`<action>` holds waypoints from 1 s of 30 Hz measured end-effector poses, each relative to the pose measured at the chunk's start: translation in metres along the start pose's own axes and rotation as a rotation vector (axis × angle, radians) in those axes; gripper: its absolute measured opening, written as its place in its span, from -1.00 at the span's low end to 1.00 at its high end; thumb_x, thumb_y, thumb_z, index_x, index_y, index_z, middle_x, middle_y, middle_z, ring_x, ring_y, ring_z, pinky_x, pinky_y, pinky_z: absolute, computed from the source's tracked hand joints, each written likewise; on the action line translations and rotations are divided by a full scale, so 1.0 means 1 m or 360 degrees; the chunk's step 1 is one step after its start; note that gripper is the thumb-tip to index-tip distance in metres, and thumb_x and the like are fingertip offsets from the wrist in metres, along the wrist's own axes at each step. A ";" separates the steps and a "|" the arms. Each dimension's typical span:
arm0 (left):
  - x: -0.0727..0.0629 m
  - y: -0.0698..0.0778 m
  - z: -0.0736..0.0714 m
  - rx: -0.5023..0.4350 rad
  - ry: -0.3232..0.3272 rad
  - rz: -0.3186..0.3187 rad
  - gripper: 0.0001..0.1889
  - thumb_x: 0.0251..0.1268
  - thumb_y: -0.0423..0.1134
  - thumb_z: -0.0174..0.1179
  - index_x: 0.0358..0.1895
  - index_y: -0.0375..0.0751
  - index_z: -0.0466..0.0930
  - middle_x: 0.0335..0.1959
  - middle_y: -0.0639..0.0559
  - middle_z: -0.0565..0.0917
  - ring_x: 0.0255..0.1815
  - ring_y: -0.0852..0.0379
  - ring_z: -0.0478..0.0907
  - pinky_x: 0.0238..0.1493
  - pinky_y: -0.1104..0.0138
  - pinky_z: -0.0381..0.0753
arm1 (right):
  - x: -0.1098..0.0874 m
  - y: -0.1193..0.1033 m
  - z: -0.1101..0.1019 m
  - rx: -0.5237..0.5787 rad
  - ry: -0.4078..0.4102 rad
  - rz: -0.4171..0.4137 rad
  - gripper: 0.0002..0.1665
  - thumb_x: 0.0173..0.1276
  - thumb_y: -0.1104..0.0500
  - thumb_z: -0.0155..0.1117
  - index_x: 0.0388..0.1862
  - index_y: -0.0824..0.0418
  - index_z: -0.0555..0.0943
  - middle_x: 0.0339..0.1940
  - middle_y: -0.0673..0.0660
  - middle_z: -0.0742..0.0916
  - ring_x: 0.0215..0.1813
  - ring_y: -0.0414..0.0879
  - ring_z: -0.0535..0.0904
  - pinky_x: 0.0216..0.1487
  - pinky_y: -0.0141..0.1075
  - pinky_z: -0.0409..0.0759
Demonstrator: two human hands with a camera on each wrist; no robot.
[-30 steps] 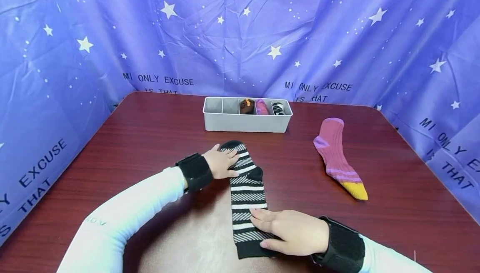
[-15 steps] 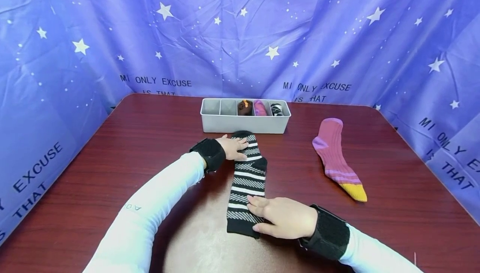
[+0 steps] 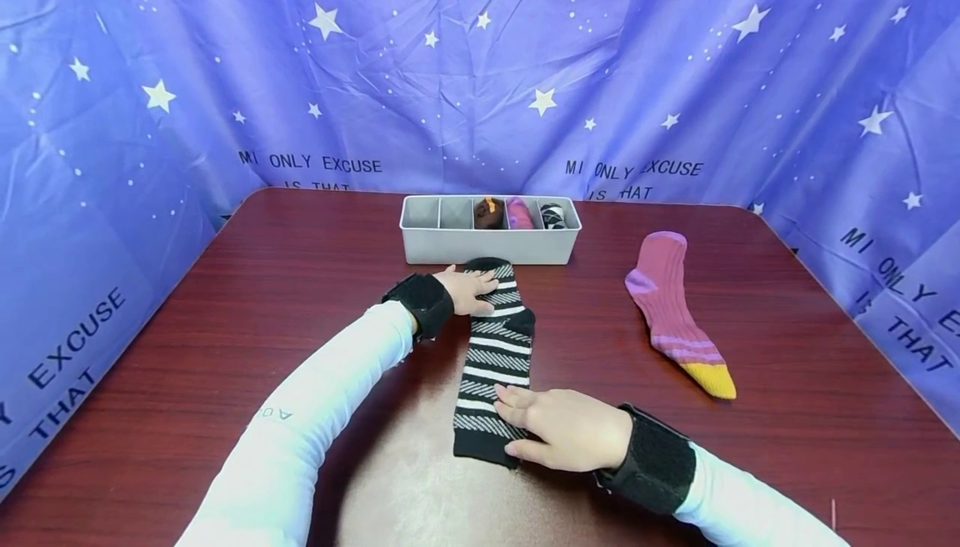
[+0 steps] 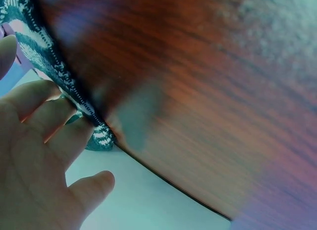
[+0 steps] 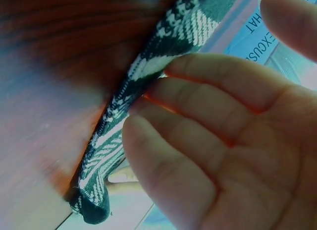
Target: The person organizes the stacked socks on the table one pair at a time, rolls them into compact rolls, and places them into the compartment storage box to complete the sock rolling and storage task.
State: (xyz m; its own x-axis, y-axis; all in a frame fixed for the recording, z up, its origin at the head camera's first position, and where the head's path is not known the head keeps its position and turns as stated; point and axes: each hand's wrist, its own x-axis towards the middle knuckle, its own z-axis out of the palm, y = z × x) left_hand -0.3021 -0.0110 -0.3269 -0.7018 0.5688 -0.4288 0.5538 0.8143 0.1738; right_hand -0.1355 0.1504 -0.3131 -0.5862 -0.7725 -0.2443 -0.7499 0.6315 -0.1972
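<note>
A black sock with white and grey stripes point(image 3: 495, 355) lies flat on the table, toe pointing at the grey box and cuff toward me. My left hand point(image 3: 467, 290) rests on its foot part near the toe, fingers extended. Lower down, my right hand point(image 3: 562, 426) rests across the leg part just above the cuff, its fingers straight. In the left wrist view the fingers point(image 4: 64, 111) reach onto the striped fabric from the side. The right wrist view shows the outstretched fingers point(image 5: 198, 96) against the sock's edge.
Behind the sock's toe stands a grey divided box point(image 3: 487, 247); a brown bundle point(image 3: 489, 213), a pink bundle point(image 3: 519, 213) and a black-and-white bundle point(image 3: 553, 216) sit in its right compartments. A pink sock with a yellow toe point(image 3: 678, 313) lies at the right. A starry blue curtain point(image 3: 480, 113) surrounds the table.
Both hands and the striped sock under them have slid away from me, closer to the grey box, and the sock has straightened. Over the last half second they have barely moved.
</note>
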 end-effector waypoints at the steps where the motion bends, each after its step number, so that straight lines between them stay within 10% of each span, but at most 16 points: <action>1: 0.000 -0.001 0.002 -0.0004 0.0005 0.0002 -0.41 0.22 0.02 -0.14 0.31 -0.01 -0.03 0.36 0.09 -0.07 0.37 0.11 -0.15 0.30 0.05 -0.21 | 0.001 0.000 0.000 0.0004 -0.0005 -0.0007 -0.44 0.24 -0.07 -0.06 0.13 0.22 0.37 0.22 0.14 0.39 0.25 -0.13 0.27 0.15 -0.22 0.30; 7: -0.008 -0.008 0.016 -0.0020 0.0220 0.0123 -0.44 0.22 0.00 -0.12 0.27 -0.10 0.09 0.32 -0.01 0.09 0.34 0.08 0.02 0.28 0.07 -0.05 | 0.003 0.009 -0.008 0.0135 0.0147 -0.0035 -0.48 0.23 -0.08 -0.04 0.09 0.16 0.42 0.12 0.05 0.50 0.18 -0.16 0.36 0.14 -0.24 0.32; 17: -0.093 0.019 0.035 0.0129 0.1154 0.0867 -0.72 0.06 -0.17 0.10 -0.13 -0.14 0.51 -0.29 0.11 0.62 -0.26 0.25 0.51 -0.11 0.35 0.42 | 0.000 0.013 -0.015 0.0257 0.0748 -0.0070 -0.68 0.11 0.00 0.16 -0.18 0.10 0.51 -0.21 -0.09 0.58 -0.16 -0.27 0.49 -0.11 -0.39 0.45; 21: -0.114 0.033 0.053 0.0245 0.1096 0.0965 -0.86 0.01 -0.20 0.13 -0.30 -0.05 0.52 -0.41 0.21 0.57 -0.33 0.32 0.48 -0.21 0.38 0.42 | 0.001 0.012 -0.014 0.0211 0.0727 -0.0181 -0.88 0.06 0.12 0.22 -0.39 0.07 0.51 -0.41 -0.11 0.52 -0.37 -0.29 0.42 -0.31 -0.51 0.38; 30: -0.131 0.039 0.070 0.0449 0.0778 0.0798 -0.70 0.00 -0.07 0.14 -0.12 0.09 0.51 -0.22 0.22 0.52 -0.16 0.29 0.43 -0.18 0.34 0.41 | 0.007 0.003 -0.003 0.0075 0.0462 -0.0300 -0.76 0.08 0.09 0.20 -0.25 0.10 0.58 -0.35 -0.09 0.51 -0.34 -0.32 0.42 -0.28 -0.50 0.40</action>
State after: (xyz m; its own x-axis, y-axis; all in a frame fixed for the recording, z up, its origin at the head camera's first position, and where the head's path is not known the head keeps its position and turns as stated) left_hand -0.1572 -0.0618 -0.3256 -0.4177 0.9036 0.0955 0.9069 0.4210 -0.0171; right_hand -0.1424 0.1462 -0.3128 -0.5063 -0.8587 0.0792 -0.8425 0.4728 -0.2582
